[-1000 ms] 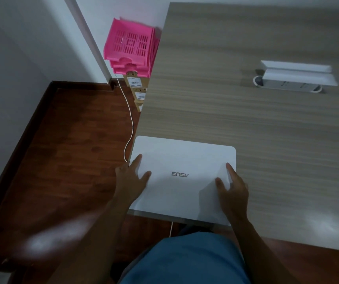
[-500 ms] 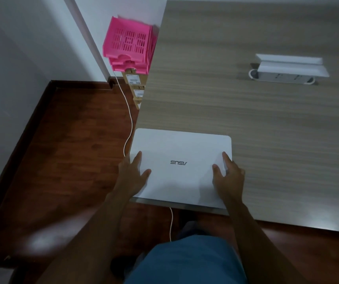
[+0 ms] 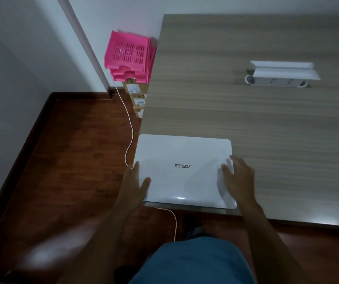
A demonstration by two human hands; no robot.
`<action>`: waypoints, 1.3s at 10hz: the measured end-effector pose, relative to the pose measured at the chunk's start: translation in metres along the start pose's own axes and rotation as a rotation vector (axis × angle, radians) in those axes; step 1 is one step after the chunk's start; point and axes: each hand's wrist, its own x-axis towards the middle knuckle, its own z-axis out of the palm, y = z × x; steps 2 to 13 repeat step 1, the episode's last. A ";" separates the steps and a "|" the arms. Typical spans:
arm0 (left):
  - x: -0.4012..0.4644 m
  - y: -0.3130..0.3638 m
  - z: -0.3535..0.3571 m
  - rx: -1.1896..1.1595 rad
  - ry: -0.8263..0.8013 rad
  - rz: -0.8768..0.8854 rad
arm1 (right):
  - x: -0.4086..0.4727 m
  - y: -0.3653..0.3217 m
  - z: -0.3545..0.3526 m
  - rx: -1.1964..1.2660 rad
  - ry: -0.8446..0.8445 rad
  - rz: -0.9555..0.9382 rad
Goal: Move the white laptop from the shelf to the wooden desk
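Observation:
The closed white laptop [image 3: 183, 160] lies flat on the near left corner of the wooden desk [image 3: 246, 119], its logo upside down to me and its front edge close to the desk's edge. My left hand [image 3: 132, 187] grips its left side, thumb on the lid and fingers along the edge. Blurred and with fingers spread, my right hand [image 3: 239, 179] hovers over the lid's right edge and casts a shadow on it. The shelf is out of view.
A white power strip [image 3: 281, 77] sits on the desk at the far right. Stacked pink baskets [image 3: 129, 56] and cardboard boxes [image 3: 137, 95] stand against the desk's left side. A white cable [image 3: 130, 128] runs down across the dark wooden floor.
The laptop has slid slightly farther onto the desk and rests there. My right hand has loosened from the right edge and spread its fingers; my left hand stays on the left side.

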 end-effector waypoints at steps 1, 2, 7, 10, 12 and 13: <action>-0.049 -0.025 0.000 -0.233 0.156 -0.036 | -0.013 -0.049 -0.071 0.400 0.061 -0.120; -0.049 -0.025 0.000 -0.233 0.156 -0.036 | -0.013 -0.049 -0.071 0.400 0.061 -0.120; -0.049 -0.025 0.000 -0.233 0.156 -0.036 | -0.013 -0.049 -0.071 0.400 0.061 -0.120; -0.049 -0.025 0.000 -0.233 0.156 -0.036 | -0.013 -0.049 -0.071 0.400 0.061 -0.120; -0.049 -0.025 0.000 -0.233 0.156 -0.036 | -0.013 -0.049 -0.071 0.400 0.061 -0.120; -0.049 -0.025 0.000 -0.233 0.156 -0.036 | -0.013 -0.049 -0.071 0.400 0.061 -0.120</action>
